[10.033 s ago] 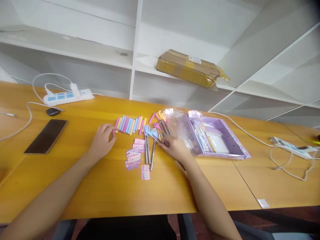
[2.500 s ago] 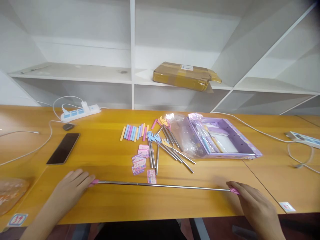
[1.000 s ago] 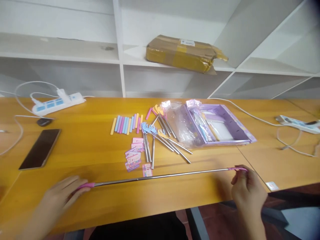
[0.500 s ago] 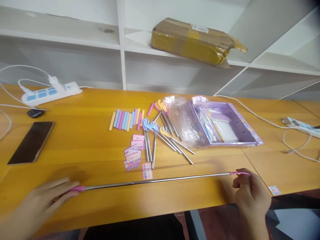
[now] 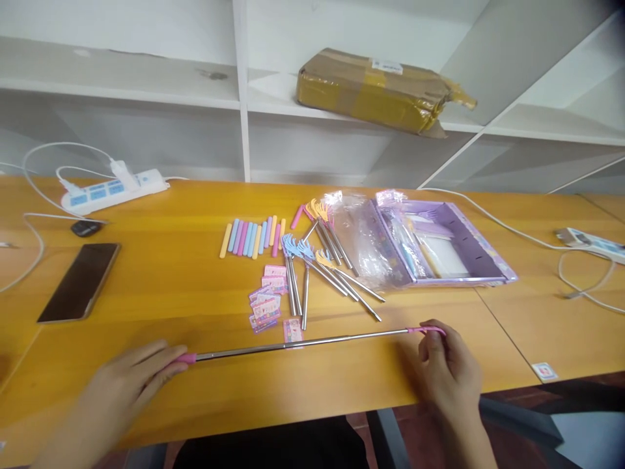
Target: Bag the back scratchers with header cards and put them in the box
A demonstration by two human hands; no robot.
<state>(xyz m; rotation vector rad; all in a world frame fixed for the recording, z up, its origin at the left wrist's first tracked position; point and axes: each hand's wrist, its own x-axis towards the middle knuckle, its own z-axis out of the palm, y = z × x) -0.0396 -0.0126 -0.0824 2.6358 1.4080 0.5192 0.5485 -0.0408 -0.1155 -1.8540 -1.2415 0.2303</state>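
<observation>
A telescopic back scratcher (image 5: pixel 303 343) with a silver rod stretches between my two hands, just above the table's front part. My left hand (image 5: pixel 139 374) is closed around its pink handle. At the other end, my right hand (image 5: pixel 446 358) pinches the pink claw head. Beyond the rod lie several more back scratchers (image 5: pixel 305 286) with blue, yellow and pink claws and bare metal rods. A row of coloured handle sleeves (image 5: pixel 251 238) sits to their left. Small printed cards (image 5: pixel 267 306) are scattered in front of the sleeves.
A purple box (image 5: pixel 469 238) with plastic-wrapped items stands at the right, beside crumpled clear bags (image 5: pixel 359 241). A phone (image 5: pixel 79 281), a black mouse-like object (image 5: pixel 86 227) and a power strip (image 5: pixel 117 192) are on the left. Another power strip (image 5: pixel 593 244) lies far right. A taped carton (image 5: pixel 371 91) rests on the shelf.
My hands have come closer together, and the back scratcher's rod has become shorter. My right hand moved left and my left hand moved right. Both still hold their ends.
</observation>
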